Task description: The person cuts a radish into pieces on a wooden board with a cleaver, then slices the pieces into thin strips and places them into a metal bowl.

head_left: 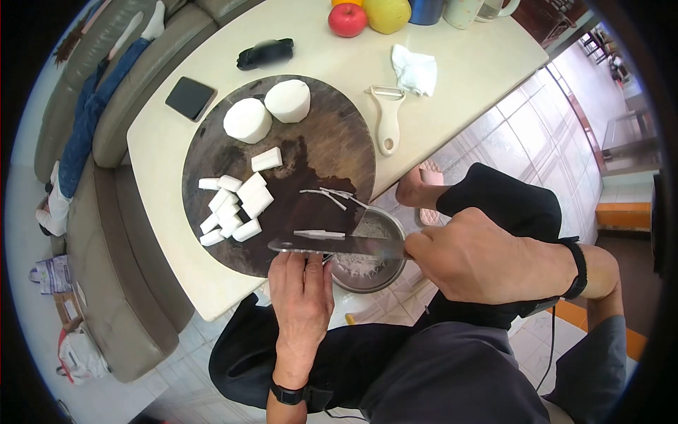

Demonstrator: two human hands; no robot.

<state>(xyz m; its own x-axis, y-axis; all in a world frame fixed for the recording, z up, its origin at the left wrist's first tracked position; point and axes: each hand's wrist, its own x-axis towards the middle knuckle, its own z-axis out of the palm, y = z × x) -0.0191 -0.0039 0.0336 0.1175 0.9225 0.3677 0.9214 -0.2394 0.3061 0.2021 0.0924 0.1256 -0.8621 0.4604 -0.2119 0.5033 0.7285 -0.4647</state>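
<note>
My right hand [473,258] is wrapped round the handle of a knife [339,245], whose blade lies across the near edge of a round dark cutting board [332,134]. Against the blade, on the board's near edge, rest the fingertips of my left hand [300,293]; what they press on is mostly hidden. Just beyond the blade lies a thin white slice [319,234]. Thin white strips [332,194] are farther up. Several white chunks [229,205] sit at the board's left, and two thick white rounds [247,120] at its far side. A metal bowl [374,226] with white bits is partly under the blade.
A white peeler [389,124], a crumpled tissue [414,71], a phone [191,98] and a black object [265,54] lie around the board. Fruit, including a red apple [347,20], stands at the far edge. Another person's legs [88,113] rest on the sofa at left.
</note>
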